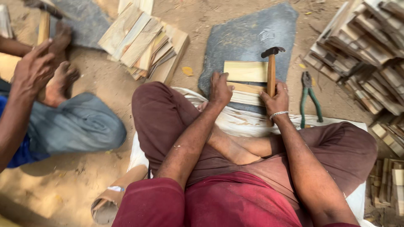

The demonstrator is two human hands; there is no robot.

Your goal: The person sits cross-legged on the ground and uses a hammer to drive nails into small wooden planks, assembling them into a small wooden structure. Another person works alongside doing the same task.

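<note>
I sit cross-legged on the ground in maroon clothes. My left hand (pixel 220 89) presses down on thin pale wooden slats (pixel 245 72) that lie on a flat grey stone slab (pixel 248 35) in front of me. My right hand (pixel 275 99), with a metal bracelet at the wrist, grips the wooden handle of a claw hammer (pixel 271 69) held upright over the right end of the slats. More slats (pixel 247 97) lie under both hands at the slab's near edge.
Green-handled pliers (pixel 309 98) lie on the dirt to the right. Stacks of slats stand at the upper right (pixel 366 46) and top centre (pixel 143 40). A co-worker's hand (pixel 31 69) and feet are at left, holding another hammer (pixel 43 19). A white cloth (pixel 240 122) lies under my legs.
</note>
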